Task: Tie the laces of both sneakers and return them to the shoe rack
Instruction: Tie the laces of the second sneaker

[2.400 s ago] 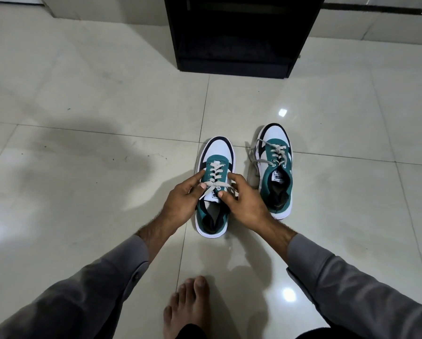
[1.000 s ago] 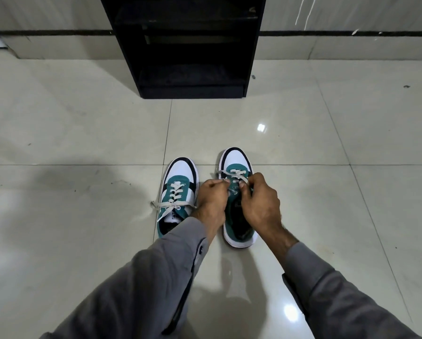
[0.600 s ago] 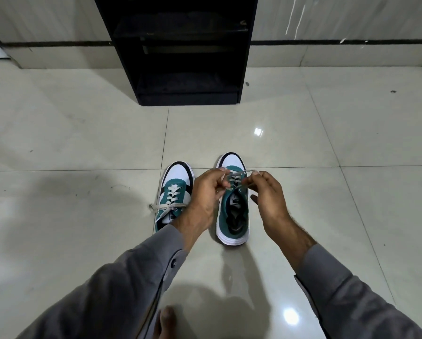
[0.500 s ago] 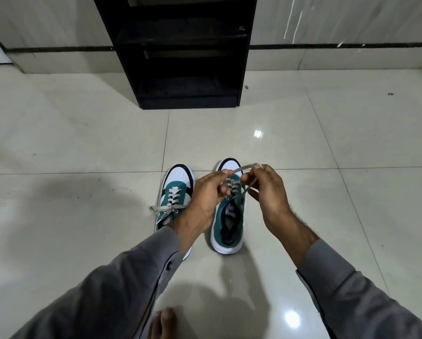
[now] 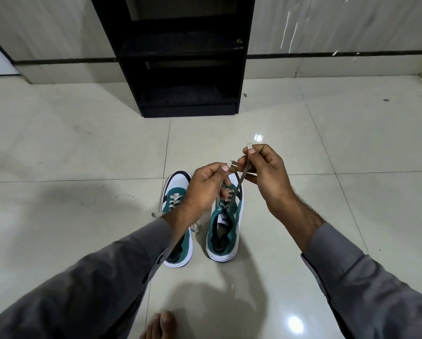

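Two teal, white and black sneakers stand side by side on the tiled floor, toes pointing at the rack. The left sneaker (image 5: 175, 192) has loose grey lace ends hanging at its left side; my left forearm covers its middle. Above the right sneaker (image 5: 225, 231), my left hand (image 5: 205, 187) pinches one end of its lace. My right hand (image 5: 266, 172) pinches the other lace end (image 5: 241, 178), pulled up taut from the eyelets. The black shoe rack (image 5: 188, 69) stands against the wall beyond the sneakers, its lower shelves bare.
Glossy pale floor tiles (image 5: 82, 155) spread on all sides. My bare foot (image 5: 159, 326) rests at the bottom edge. The grey wall with a dark skirting stripe (image 5: 327, 56) runs behind the rack.
Both hands left the left sneaker and took the right sneaker's lace ends, then lifted them upward. The view moved closer to the rack.
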